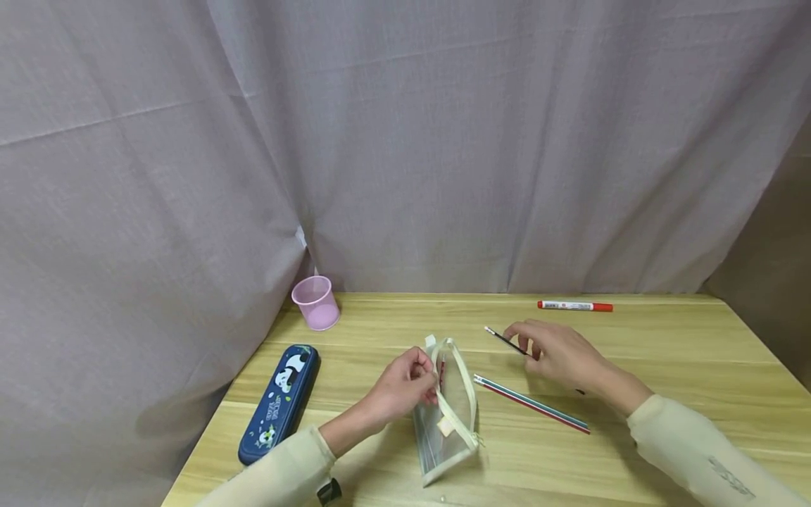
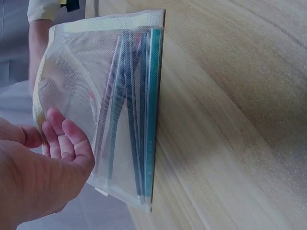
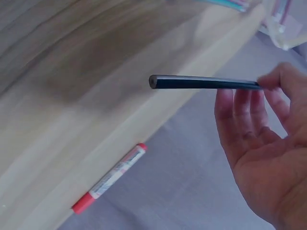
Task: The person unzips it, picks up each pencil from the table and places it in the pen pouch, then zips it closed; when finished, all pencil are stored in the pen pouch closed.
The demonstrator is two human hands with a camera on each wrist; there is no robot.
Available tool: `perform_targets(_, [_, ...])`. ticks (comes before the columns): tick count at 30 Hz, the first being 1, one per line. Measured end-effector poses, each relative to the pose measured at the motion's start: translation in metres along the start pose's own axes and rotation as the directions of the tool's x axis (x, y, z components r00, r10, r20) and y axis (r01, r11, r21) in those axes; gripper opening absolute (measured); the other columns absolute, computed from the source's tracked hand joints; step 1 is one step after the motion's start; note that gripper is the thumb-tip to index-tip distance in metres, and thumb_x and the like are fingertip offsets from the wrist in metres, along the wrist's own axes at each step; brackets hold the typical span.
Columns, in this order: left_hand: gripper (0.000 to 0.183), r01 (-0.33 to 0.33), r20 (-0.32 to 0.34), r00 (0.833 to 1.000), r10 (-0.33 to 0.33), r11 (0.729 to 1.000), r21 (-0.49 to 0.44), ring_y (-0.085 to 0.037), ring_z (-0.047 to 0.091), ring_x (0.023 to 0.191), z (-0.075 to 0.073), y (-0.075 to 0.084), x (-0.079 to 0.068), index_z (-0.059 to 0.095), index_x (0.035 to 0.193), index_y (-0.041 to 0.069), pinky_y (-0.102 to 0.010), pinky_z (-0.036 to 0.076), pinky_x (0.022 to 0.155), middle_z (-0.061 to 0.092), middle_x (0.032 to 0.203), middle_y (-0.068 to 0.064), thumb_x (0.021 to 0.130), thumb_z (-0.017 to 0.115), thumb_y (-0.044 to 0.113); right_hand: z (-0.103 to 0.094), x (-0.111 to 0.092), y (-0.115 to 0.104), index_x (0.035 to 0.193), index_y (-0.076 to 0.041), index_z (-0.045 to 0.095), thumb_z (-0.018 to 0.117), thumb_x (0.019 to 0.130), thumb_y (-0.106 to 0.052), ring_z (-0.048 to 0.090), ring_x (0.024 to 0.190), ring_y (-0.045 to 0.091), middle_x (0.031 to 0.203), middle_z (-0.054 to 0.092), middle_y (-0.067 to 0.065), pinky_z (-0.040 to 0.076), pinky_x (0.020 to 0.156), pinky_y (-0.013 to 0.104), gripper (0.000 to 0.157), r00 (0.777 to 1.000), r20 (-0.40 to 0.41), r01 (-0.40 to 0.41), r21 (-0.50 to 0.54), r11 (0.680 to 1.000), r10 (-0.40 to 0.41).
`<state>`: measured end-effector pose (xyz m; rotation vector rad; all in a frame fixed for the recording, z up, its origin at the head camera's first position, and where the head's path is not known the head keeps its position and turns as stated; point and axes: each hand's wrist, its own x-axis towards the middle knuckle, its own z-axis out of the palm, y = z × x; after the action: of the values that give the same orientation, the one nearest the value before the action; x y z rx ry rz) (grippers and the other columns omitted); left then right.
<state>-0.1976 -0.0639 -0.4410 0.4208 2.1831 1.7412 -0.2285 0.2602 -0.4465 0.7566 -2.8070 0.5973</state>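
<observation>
My left hand (image 1: 405,386) pinches the cream zip edge of a see-through mesh pencil pouch (image 1: 431,443), whose mouth gapes. Through the mesh in the left wrist view, several pencils (image 2: 136,115) stand along one side of the pouch. Between thumb and fingers, my right hand (image 1: 567,354) holds a dark pencil (image 3: 201,83) above the table, right of the pouch. Its flat, unsharpened end faces the right wrist camera; the other end has a white-tipped eraser in the head view. Below that hand lie a green pencil (image 1: 532,400) and a red pencil (image 1: 557,418), side by side.
A red-and-white marker (image 1: 575,305) lies near the table's back edge. At the left are a pink cup (image 1: 317,303) and a dark blue panda pencil case (image 1: 279,403). Grey curtain (image 1: 412,155) hangs behind the wooden table (image 1: 665,352).
</observation>
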Motion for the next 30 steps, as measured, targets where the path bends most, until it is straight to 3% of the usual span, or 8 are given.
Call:
perform_targets(6, [0.009,0.001,0.001,1.0,-0.001,1.0,0.0,-0.014,0.068,0.07,0.0,-0.001,-0.001,0.056,0.106,-0.003,-0.031,0.065,0.071,0.063,0.08,-0.003,0.099,0.059,0.002,-0.009,0.001,-0.02,0.124,-0.015,0.068,0.071,0.083,0.001,0.069,0.083,0.005,0.099,0.073,-0.005,0.057,0.066,0.023,0.044,0.993,-0.118,0.017,0.156,0.988,0.001])
perform_targets(10, [0.01,-0.003,0.001,1.0,0.003,1.0,-0.002,-0.015,0.068,0.069,0.0,-0.001,-0.001,0.056,0.106,-0.003,-0.032,0.065,0.07,0.063,0.08,-0.003,0.099,0.059,0.002,-0.009,0.002,-0.037,0.125,-0.01,0.067,0.073,0.088,0.005,0.071,0.086,0.008,0.102,0.074,0.004,0.061,0.061,0.025,0.041,0.981,-0.188,0.027,0.361,0.932,0.045])
perform_targets(12, [0.008,-0.003,0.0,1.0,0.003,1.0,-0.005,-0.015,0.068,0.069,0.001,-0.002,-0.001,0.056,0.106,-0.002,-0.032,0.065,0.07,0.063,0.08,-0.003,0.099,0.058,0.001,-0.008,0.003,-0.046,0.126,-0.006,0.064,0.073,0.089,0.008,0.071,0.086,0.008,0.104,0.072,0.011,0.064,0.06,0.03,0.04,0.973,-0.222,0.047,0.478,0.877,0.069])
perform_targets(16, [0.008,-0.005,-0.001,1.0,0.005,1.0,-0.011,-0.014,0.068,0.069,0.001,-0.003,-0.001,0.056,0.105,-0.002,-0.032,0.065,0.069,0.063,0.08,-0.003,0.098,0.059,0.001,0.0,0.002,-0.063,0.129,0.002,0.056,0.071,0.093,0.01,0.072,0.088,0.01,0.109,0.066,0.019,0.067,0.063,0.04,0.04,0.962,-0.226,0.051,0.698,0.714,0.153])
perform_targets(19, [0.008,-0.004,-0.001,1.0,0.004,1.0,-0.01,-0.014,0.068,0.069,0.002,-0.004,0.0,0.056,0.105,-0.002,-0.03,0.064,0.069,0.063,0.079,-0.003,0.098,0.058,0.001,0.007,0.0,-0.076,0.131,0.003,0.05,0.068,0.096,0.008,0.073,0.09,0.014,0.11,0.064,0.016,0.068,0.067,0.044,0.04,0.957,-0.173,0.007,0.814,0.581,0.231])
perform_targets(23, [0.008,-0.009,-0.001,1.0,0.009,1.0,-0.002,-0.014,0.068,0.068,0.002,-0.003,0.0,0.056,0.105,-0.001,-0.028,0.063,0.068,0.062,0.079,-0.003,0.097,0.058,0.0,0.017,-0.002,-0.089,0.131,0.003,0.046,0.065,0.097,0.007,0.074,0.093,0.015,0.111,0.062,0.011,0.068,0.071,0.047,0.039,0.951,-0.078,-0.067,0.893,0.445,0.3])
perform_targets(25, [0.007,-0.013,-0.001,1.0,0.013,1.0,0.004,-0.014,0.067,0.068,0.002,-0.003,0.0,0.056,0.103,0.001,-0.028,0.063,0.067,0.062,0.078,-0.003,0.097,0.058,0.0,0.022,-0.002,-0.094,0.131,0.003,0.045,0.064,0.097,0.008,0.073,0.094,0.015,0.111,0.061,0.01,0.068,0.072,0.047,0.039,0.946,-0.039,-0.099,0.91,0.402,0.322])
perform_targets(30, [0.006,-0.015,-0.002,1.0,0.015,1.0,0.008,-0.013,0.067,0.067,0.004,-0.003,0.001,0.055,0.101,0.003,-0.029,0.063,0.068,0.062,0.078,-0.002,0.097,0.059,0.0,0.032,0.0,-0.102,0.135,0.005,0.043,0.063,0.095,0.01,0.072,0.094,0.014,0.116,0.06,0.015,0.067,0.075,0.053,0.045,0.935,0.034,-0.169,0.918,0.36,0.354])
